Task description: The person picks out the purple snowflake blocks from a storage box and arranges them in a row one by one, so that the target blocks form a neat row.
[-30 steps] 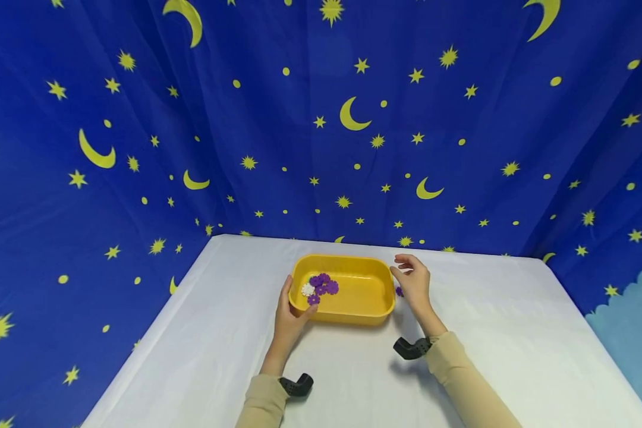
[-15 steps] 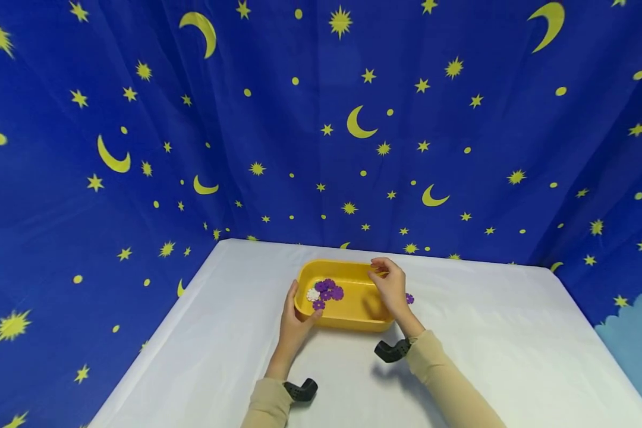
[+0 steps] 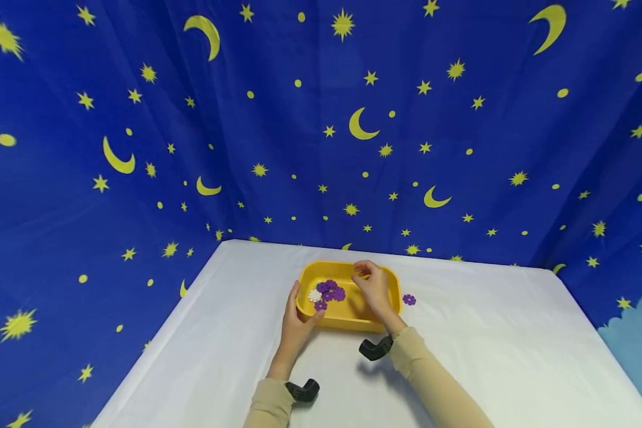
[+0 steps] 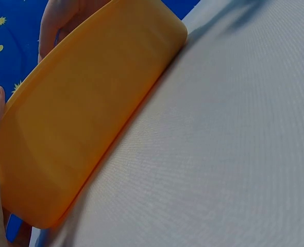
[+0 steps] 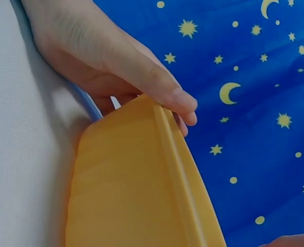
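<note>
Take the yellow tray (image 3: 348, 324) as your dial, with twelve at the side toward the starry backdrop (image 3: 278, 119). It sits on the white bench (image 3: 513, 333), and inside it, around nine o'clock, lie a cluster of purple flower pieces (image 3: 327, 296) and one white flower piece (image 3: 314, 295), some overlapping. That much looks done. Outside, at three o'clock and just beside the tray's end wall, a loose purple piece (image 3: 409, 299) lies flat on the bench. It is the only piece you can see apart from the rest, so it looks like the part left over.

Your left hand (image 3: 295, 327) grips the tray at eight o'clock, thumb on the near side and the other fingers round the end. Your right hand (image 3: 374, 289) hangs over the tray's right half, fingertips toward one o'clock from the centre, thumb and forefinger narrowly apart. You cannot tell from either view whether a piece sits between them.

Compared with the frame from a second ago, your right hand is no longer outside the tray by the loose piece; it is in over the tray, nearer the cluster, and that piece now shows fully. Your left hand keeps the same grip, and the cluster looks unchanged.
</note>
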The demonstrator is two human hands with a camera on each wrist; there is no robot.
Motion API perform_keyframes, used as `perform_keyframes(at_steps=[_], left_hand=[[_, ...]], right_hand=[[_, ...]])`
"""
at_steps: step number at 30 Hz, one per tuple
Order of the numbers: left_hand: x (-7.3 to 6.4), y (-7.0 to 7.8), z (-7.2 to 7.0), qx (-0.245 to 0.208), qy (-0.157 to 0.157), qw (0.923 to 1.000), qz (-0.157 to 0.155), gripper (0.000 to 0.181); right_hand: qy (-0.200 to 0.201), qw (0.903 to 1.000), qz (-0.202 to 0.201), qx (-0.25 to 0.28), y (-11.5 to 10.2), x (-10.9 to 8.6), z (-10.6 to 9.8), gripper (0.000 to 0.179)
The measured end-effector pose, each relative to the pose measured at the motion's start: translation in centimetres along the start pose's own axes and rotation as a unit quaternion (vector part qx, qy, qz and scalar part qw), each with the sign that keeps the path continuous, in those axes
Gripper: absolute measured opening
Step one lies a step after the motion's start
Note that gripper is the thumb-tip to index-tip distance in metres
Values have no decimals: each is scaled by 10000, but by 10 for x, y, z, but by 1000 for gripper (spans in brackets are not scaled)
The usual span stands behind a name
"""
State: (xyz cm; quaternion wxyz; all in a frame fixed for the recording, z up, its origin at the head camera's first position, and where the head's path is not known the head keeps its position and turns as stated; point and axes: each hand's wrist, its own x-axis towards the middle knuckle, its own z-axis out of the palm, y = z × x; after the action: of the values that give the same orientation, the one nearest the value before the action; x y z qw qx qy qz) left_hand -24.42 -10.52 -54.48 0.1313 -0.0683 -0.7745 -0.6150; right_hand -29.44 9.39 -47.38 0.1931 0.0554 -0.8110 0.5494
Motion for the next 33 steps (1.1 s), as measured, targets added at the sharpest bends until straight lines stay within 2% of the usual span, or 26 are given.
perform_keyframes(at_steps=[2, 8, 9, 19, 33], left_hand=[[-3, 5, 1, -14, -13, 10000, 8, 91], [-7, 3, 4, -61, -16, 10000, 33, 90], [-7, -3, 6, -42, 2, 10000, 59, 90], [-2, -6, 7, 91, 36, 9998, 151, 90], [1, -1, 2, 193, 37, 9998, 90, 89]], right_hand=[[-39, 10000, 27, 17, 2, -1, 2, 24], [-107, 9999, 109, -42, 8, -1, 9, 25], [-121, 9998, 120, -47, 8, -1, 10, 25], [-451, 9990, 38, 33, 8, 7, 22, 25], [-1290, 9903, 458, -238, 17, 11, 38, 33]])
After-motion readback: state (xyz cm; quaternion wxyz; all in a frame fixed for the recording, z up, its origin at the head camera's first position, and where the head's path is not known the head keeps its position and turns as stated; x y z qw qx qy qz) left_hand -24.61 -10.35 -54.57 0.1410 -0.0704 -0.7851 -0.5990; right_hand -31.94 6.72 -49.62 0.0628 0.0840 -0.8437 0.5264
